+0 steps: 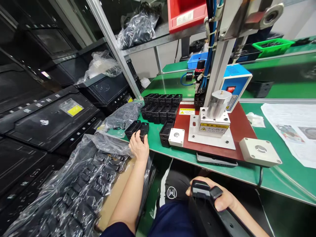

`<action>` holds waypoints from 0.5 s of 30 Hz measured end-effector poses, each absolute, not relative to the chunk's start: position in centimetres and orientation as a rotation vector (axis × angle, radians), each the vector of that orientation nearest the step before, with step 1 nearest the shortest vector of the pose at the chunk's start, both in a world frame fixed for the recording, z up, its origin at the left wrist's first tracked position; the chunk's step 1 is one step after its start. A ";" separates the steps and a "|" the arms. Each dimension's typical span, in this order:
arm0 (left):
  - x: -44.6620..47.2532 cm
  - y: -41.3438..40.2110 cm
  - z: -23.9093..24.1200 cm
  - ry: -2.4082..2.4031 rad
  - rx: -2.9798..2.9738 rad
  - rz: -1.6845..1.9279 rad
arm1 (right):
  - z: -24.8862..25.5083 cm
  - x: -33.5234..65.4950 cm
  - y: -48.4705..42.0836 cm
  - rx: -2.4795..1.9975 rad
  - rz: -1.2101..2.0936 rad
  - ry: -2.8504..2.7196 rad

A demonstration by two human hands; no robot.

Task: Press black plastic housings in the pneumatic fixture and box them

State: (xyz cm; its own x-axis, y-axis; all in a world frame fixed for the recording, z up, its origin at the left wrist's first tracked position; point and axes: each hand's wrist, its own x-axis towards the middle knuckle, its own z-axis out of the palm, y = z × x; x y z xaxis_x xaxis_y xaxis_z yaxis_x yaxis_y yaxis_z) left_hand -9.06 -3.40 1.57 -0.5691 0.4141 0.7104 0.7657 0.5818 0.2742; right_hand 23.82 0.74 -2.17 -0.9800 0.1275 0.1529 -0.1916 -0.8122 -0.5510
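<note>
My left hand [139, 146] is closed on the near end of a small open black plastic box [144, 127] by the table's front edge. A matching black box [132, 127] stands right beside it on the left. Over my lap, my right hand [225, 197] is wrapped round a long black plastic part [207, 214] with a raised, glossy end. Its lower end runs out of the picture. More black boxes [160, 112] stand in rows behind my left hand, and a single black box [166, 133] sits beside the press base.
A press with a metal fixture [214, 121] stands on a red-brown plate [242, 128], flanked by white button boxes [176, 137] [260, 150]. Plastic-wrapped black parts [81, 187] fill a carton at lower left. Black crates [44, 115] are stacked left; papers [293, 128] lie right.
</note>
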 end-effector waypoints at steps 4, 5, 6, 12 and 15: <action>-8.7 -2.4 1.6 -2.182 -0.837 -0.761 | -2.0 23.8 0.8 0.165 2.821 -0.876; -8.6 -2.1 1.7 -2.172 -0.828 -0.769 | -1.9 23.8 0.8 0.166 2.819 -0.870; -8.5 -1.9 1.7 -2.159 -0.820 -0.781 | -1.8 23.7 0.8 0.166 2.817 -0.865; -7.8 -2.2 1.0 -1.970 -0.879 -0.841 | -1.5 23.9 0.7 0.183 2.800 -0.865; -6.4 -3.2 1.0 -1.820 -1.033 -0.924 | -1.6 24.0 0.6 0.179 2.808 -0.835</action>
State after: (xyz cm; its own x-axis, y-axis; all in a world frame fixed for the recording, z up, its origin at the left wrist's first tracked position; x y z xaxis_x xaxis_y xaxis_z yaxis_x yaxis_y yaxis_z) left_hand -6.40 -3.16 1.03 -0.3192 0.2911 0.9019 0.8998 0.3918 0.1921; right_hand 24.04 0.62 -1.63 -0.9713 0.1620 0.1739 -0.2307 -0.8184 -0.5262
